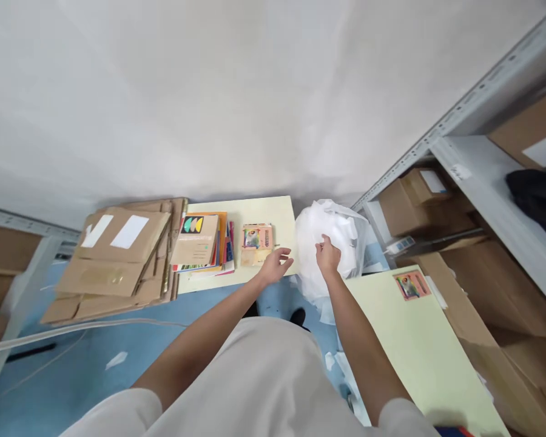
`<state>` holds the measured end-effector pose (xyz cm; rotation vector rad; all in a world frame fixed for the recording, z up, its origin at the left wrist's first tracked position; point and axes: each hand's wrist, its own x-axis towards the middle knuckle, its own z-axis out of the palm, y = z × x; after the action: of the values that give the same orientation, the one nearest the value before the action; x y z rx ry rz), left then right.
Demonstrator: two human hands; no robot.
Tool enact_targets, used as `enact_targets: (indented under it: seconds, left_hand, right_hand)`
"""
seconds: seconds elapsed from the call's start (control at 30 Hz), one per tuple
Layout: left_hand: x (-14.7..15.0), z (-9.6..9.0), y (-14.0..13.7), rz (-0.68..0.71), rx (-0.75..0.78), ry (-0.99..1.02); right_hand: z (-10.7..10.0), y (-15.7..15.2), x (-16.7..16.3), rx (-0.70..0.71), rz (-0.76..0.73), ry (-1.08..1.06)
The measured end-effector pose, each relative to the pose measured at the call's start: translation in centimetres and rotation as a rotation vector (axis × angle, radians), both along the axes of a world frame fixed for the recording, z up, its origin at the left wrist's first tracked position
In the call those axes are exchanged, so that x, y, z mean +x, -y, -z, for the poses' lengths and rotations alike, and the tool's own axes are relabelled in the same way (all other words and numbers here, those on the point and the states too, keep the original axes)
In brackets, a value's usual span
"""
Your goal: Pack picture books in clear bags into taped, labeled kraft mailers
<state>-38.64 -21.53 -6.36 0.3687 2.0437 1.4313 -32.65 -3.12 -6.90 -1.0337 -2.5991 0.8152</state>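
My left hand (276, 267) hovers at the right end of a pale yellow table (279, 212), its fingers curved and apart with nothing between them. Just left of it lies a small stack of booklets (257, 237) with an orange-pink picture cover. My right hand (328, 255) is over a clear plastic bag (310, 282) filled with white sheet-like material. Its thumb and index finger are spread, and I see nothing held. Another orange-pink picture booklet (412, 284) lies alone on a second pale yellow table (391, 328) to the right.
A pile of books (195, 240) stands left of the booklets. Farther left are flattened cardboard boxes (113, 255). Metal shelving (473, 158) with cartons lines the right side, beside an open cardboard box (495, 297). A pale cable (95, 323) crosses above the blue floor (131, 340).
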Motion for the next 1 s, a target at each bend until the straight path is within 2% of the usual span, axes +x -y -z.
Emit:
enact_targets:
  seconds: [0.07, 0.13, 0.27, 0.37, 0.47, 0.53, 0.57, 0.67, 0.73, 0.87, 0.93, 1.0]
  left_hand:
    - [-0.2, -0.3, -2.6, 0.069, -0.005, 0.011]
    - [0.2, -0.4, -4.8, 0.115, 0.02, -0.017]
    - [2.2, -1.4, -8.4, 0.175, 0.089, -0.271]
    - [4.3, -2.8, -10.7, 0.24, 0.083, -0.48]
    - [6.5, -4.0, -12.7, 0.338, 0.104, -0.612]
    - [7.6, -4.4, -14.0, 0.316, 0.154, -0.634]
    - [8.0, -4.5, -14.8, 0.244, 0.172, -0.606]
    - [8.4, -4.4, -17.6, -0.085, 0.189, -0.411]
    - [8.6, -4.2, -19.9, -0.155, 0.236, -0.296]
    - [10.8, -2.7, -23.7, 0.027, 0.316, -0.061]
    - [12.5, -1.3, -24.5, 0.11, 0.239, 0.04]
    - [14.1, 0.5, -24.6, 0.177, 0.098, 0.072]
  right_hand:
    - [-0.5, -0.8, 0.3, -0.107, 0.012, -0.09]
    - [-1.4, -1.3, 1.4, -0.195, 0.003, -0.277]
    - [-4.4, -1.9, 4.5, -0.468, -0.024, -0.579]
    - [-6.9, -3.2, 7.3, -0.654, 0.093, -0.773]
    - [-8.4, -5.1, 10.9, -0.757, 0.272, -0.977]
    - [-8.6, -6.6, 14.0, -0.74, 0.395, -1.042]
    - [-8.5, -7.3, 15.7, -0.699, 0.472, -1.047]
    - [-7.3, -8.9, 21.4, -0.533, 0.69, -0.934]
    - [-6.0, -9.7, 25.3, -0.456, 0.765, -0.785]
    - [-2.4, -10.3, 33.1, -0.37, 0.882, -0.563]
    - [-0.3, -10.2, 36.6, -0.297, 0.983, -0.462]
    - [1.8, -9.8, 39.4, -0.22, 1.066, -0.325]
